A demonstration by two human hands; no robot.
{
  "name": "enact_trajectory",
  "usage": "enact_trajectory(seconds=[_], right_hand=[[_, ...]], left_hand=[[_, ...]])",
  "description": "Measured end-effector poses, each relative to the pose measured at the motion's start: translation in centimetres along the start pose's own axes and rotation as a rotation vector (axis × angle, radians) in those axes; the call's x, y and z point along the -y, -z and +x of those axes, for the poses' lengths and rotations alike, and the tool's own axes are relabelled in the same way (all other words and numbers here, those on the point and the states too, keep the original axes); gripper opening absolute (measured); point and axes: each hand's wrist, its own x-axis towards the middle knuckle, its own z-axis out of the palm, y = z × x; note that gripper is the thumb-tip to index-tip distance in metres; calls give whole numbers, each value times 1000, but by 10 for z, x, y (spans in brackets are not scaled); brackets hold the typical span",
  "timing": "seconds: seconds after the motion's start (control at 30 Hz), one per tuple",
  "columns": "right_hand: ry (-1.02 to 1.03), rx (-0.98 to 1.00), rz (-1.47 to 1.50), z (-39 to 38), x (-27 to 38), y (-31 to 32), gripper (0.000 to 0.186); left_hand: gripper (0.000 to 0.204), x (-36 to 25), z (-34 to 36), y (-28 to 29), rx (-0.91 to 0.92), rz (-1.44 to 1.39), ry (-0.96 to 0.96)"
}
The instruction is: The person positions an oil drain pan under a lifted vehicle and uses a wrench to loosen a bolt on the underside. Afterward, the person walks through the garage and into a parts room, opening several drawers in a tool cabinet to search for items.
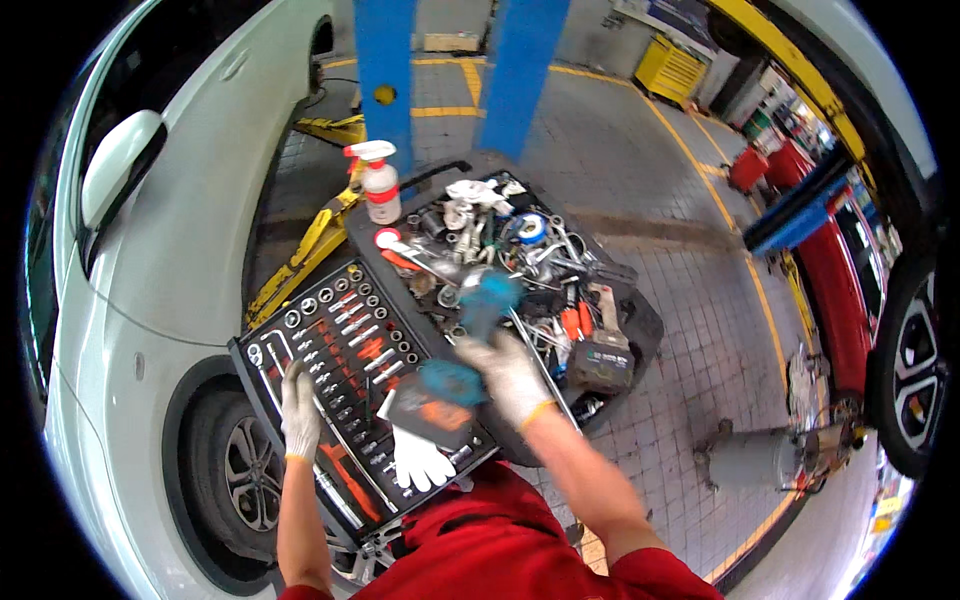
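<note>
My right hand (512, 380), in a white knit glove, grips a teal cordless power tool (487, 296) with a black and orange battery base (432, 408). Motion smears the tool, so its nose end cannot be made out. The tool hangs over the right part of a socket set (345, 345) in an open black case. My gloved left hand (299, 412) lies at the left side of that case, fingers stretched out, beside a long chrome bar (355, 455). A spare white glove (420, 462) rests on the sockets, partly under the tool's base. An orange-handled tool (350, 482) sits near my left wrist.
Behind the case a black cart tray (620, 275) is heaped with loose tools, a tape roll (530, 229) and a spray bottle (381, 190). A white car (170, 270) stands close at left. Blue lift posts (385, 90) and a yellow lift arm (305, 255) are beyond.
</note>
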Motion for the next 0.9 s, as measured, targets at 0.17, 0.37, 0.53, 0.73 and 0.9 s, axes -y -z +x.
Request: enact_trajectory(seconds=[0.17,0.37,0.53,0.73,0.9], right_hand=[[-71,200,-264,-11,-36,-101,61],[-103,257,-361,16,-128,-172,72],[-103,267,-450,18,-139,-174,69],[-42,282,-367,26,-78,-131,74],[150,11,-265,67,-6,-61,55]], left_hand=[[69,26,-61,43,-24,-294,85],[49,30,-126,53,-81,106,118],[51,38,-155,37,-78,299,16],[47,78,-153,38,-283,174,-71],[59,91,-161,45,-363,510,11]])
